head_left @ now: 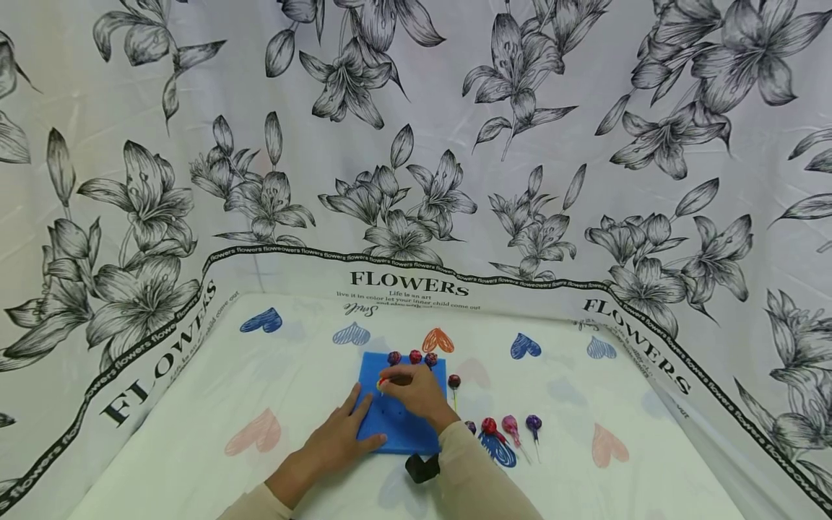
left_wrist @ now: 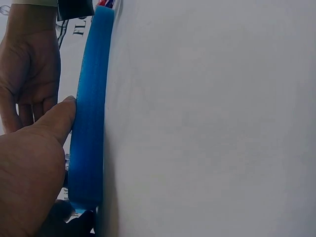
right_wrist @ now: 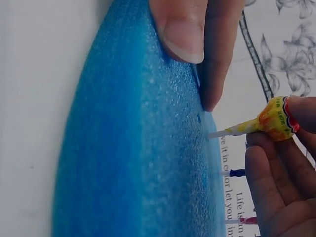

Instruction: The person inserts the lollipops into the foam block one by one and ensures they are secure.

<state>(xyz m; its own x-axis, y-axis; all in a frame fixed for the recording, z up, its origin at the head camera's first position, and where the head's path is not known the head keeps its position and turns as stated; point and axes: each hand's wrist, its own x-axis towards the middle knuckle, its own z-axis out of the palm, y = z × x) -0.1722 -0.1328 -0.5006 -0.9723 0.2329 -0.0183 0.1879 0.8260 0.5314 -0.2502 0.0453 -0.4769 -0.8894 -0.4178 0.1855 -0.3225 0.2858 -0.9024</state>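
A blue foam block lies flat on the cloth, with small holes in its top. My left hand rests on its left side, fingers spread and thumb near the front edge; in the left wrist view the thumb touches the block. Over the block, my right hand pinches a yellow-wrapped lollipop by its head. The lollipop's white stick points down, its tip right at the foam's surface. Three red and dark lollipops stand in a row along the block's far edge.
Right of the block, one dark red lollipop lies on the cloth. Closer to me are several more, among them a red one, a pink one and a purple one. A flower-printed curtain rises behind the table.
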